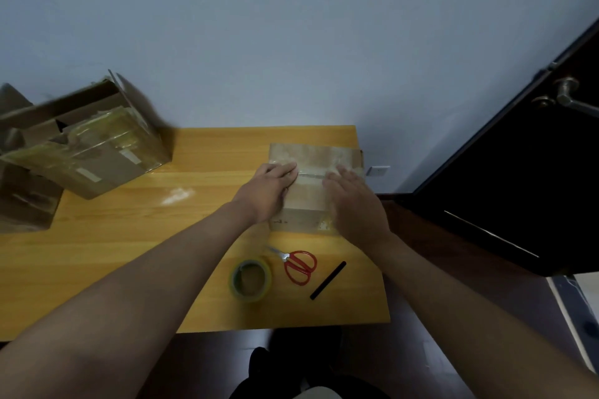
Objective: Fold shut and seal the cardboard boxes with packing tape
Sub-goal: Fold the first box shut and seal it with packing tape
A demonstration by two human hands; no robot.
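At the desk's (129, 236) left edge I see a heap of open boxes (87, 146), blurred and cut off by the frame; bare wood lies between them and my work. My left hand (272, 185) lies flat, fingers straight, on the small box's (308, 155) top, left of the flap seam. Near me lie the tape roll (251, 279), scissors (299, 266) and a black strip (328, 280). My right hand (351, 196) presses flat, covering the box's right side, close to the desk's right edge.
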